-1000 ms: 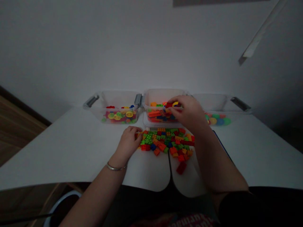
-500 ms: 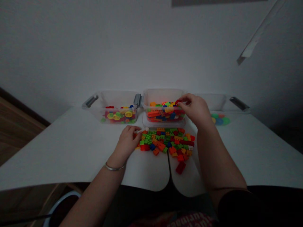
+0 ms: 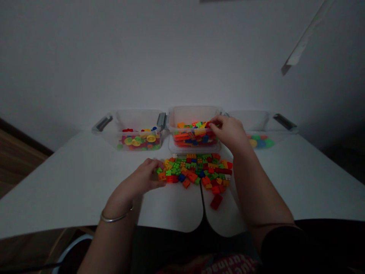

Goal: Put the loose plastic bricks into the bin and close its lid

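- Table (image 3: 308, 182): supports left bin (image 3: 137, 117), middle bin (image 3: 195, 113) and right bin (image 3: 248, 118) in a row, each with colored pieces inside
- Pile (image 3: 188, 172): block bricks, spread on the table just in front of the middle bin, between the forearms
- Left hand (image 3: 139, 179): changed over the last half second; now drawn back and turned, fingers and thumb parted, which exposes the pile's left edge and brackets it without lifting
- Right hand (image 3: 230, 131): position at the middle bin's right end unchanged; fingertips pinch a red brick (image 3: 208, 124) at the rim, so release is not yet made
- Orange brick (image 3: 162, 176) and green brick (image 3: 159, 171): lie in the left hand's gap; contact cannot be told
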`<action>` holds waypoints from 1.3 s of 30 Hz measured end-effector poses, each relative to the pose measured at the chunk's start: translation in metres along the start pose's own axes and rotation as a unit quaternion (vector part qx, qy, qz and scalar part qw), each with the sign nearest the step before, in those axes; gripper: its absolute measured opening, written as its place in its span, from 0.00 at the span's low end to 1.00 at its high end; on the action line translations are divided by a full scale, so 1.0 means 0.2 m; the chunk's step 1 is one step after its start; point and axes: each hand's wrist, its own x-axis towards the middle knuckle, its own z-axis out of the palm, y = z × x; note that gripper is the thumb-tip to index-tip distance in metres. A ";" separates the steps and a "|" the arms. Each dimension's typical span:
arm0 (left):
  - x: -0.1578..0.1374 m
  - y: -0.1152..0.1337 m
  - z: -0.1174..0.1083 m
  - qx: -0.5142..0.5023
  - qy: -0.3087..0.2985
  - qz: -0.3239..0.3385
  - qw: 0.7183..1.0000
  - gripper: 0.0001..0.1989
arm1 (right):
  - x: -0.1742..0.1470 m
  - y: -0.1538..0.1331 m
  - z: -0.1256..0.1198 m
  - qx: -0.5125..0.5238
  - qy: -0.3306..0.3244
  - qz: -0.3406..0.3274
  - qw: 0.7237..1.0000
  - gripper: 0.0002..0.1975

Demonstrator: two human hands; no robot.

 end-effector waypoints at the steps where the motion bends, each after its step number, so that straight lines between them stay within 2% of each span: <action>1: 0.00 0.01 0.01 0.029 0.002 0.005 1.000 0.21 | 0.00 0.00 0.00 0.000 0.000 0.000 1.000 0.13; 6: 0.02 0.02 0.07 0.123 0.024 0.003 0.992 0.15 | 0.00 0.00 0.00 0.005 0.010 -0.004 1.000 0.13; 10: 0.01 0.05 0.03 0.138 0.049 0.019 0.989 0.13 | 0.00 0.01 0.00 0.023 0.024 -0.014 0.999 0.12; 15: 0.05 0.17 -0.04 0.070 0.097 0.040 0.992 0.11 | -0.02 -0.03 -0.02 0.076 0.077 -0.061 0.992 0.12; 19: 0.15 0.22 0.01 -0.010 0.165 0.058 0.985 0.11 | -0.07 -0.11 -0.04 0.133 0.085 -0.132 0.979 0.09; 22: 0.21 0.19 0.09 -0.009 0.207 0.066 0.976 0.11 | -0.11 -0.17 -0.05 0.165 0.046 -0.184 0.968 0.07; 25: 0.21 0.16 0.13 0.051 0.221 0.086 0.970 0.11 | -0.15 -0.24 -0.02 0.179 -0.034 -0.221 0.958 0.06; 28: 0.18 0.16 0.15 0.081 0.237 0.099 0.963 0.12 | -0.18 -0.29 0.02 0.160 -0.106 -0.241 0.951 0.07; 31: 0.16 0.18 0.15 0.066 0.259 0.092 0.959 0.14 | -0.20 -0.33 0.07 0.124 -0.157 -0.258 0.945 0.08; 34: 0.15 0.19 0.14 0.072 0.254 0.083 0.961 0.12 | -0.21 -0.34 0.09 0.097 -0.179 -0.280 0.938 0.08; 39: 0.15 0.20 0.12 0.108 0.243 0.073 0.961 0.11 | -0.21 -0.34 0.09 0.078 -0.168 -0.284 0.941 0.08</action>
